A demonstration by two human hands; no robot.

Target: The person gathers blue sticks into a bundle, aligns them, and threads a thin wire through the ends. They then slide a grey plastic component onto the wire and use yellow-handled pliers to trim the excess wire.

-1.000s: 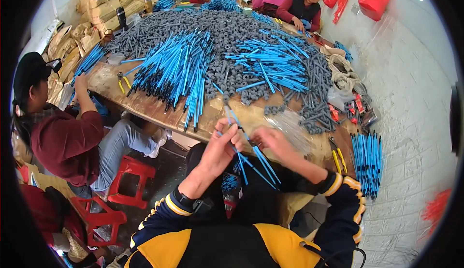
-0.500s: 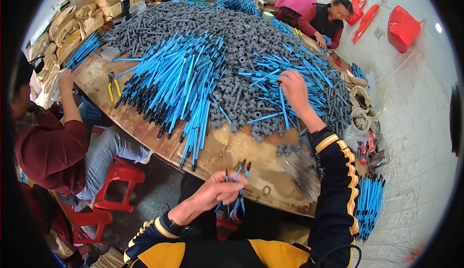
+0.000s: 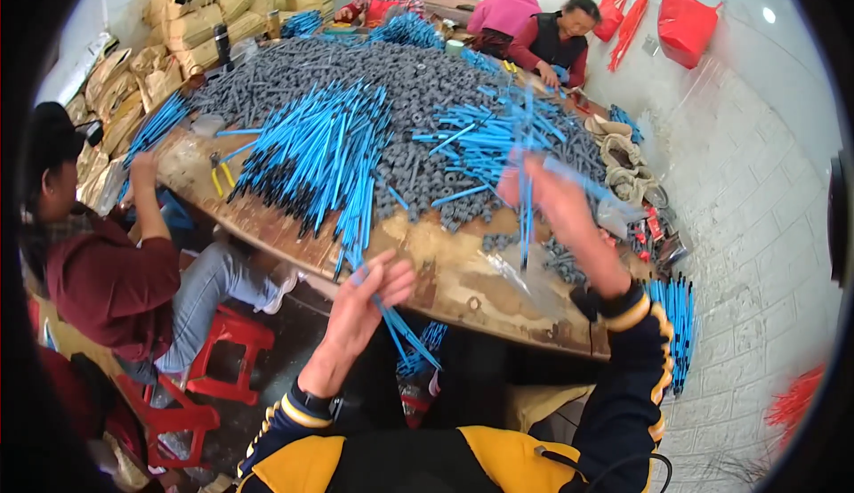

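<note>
My left hand (image 3: 365,302) is at the table's front edge, its fingers closed round a few thin blue rods (image 3: 405,337) that slant down past the edge. My right hand (image 3: 551,195), smeared by motion, is over the right part of the table. A blue rod (image 3: 525,235) with a dark tip hangs upright from its fingers, and blurred blue streaks show beside it. Left of centre lies a big heap of blue rods with black ends (image 3: 311,155). A smaller heap of blue rods (image 3: 476,141) lies beyond my right hand, on grey plastic fittings (image 3: 418,92).
Yellow-handled pliers (image 3: 222,175) lie near the left edge of the wooden table (image 3: 436,279). A clear plastic bag (image 3: 525,284) is at the front right. A person in maroon (image 3: 116,279) sits at left near red stools (image 3: 231,351); others work at the far side.
My left hand has moved left and up with its rods. My right hand has lifted off the right heap with a blue rod and is blurred. The whole view has shifted slightly.
</note>
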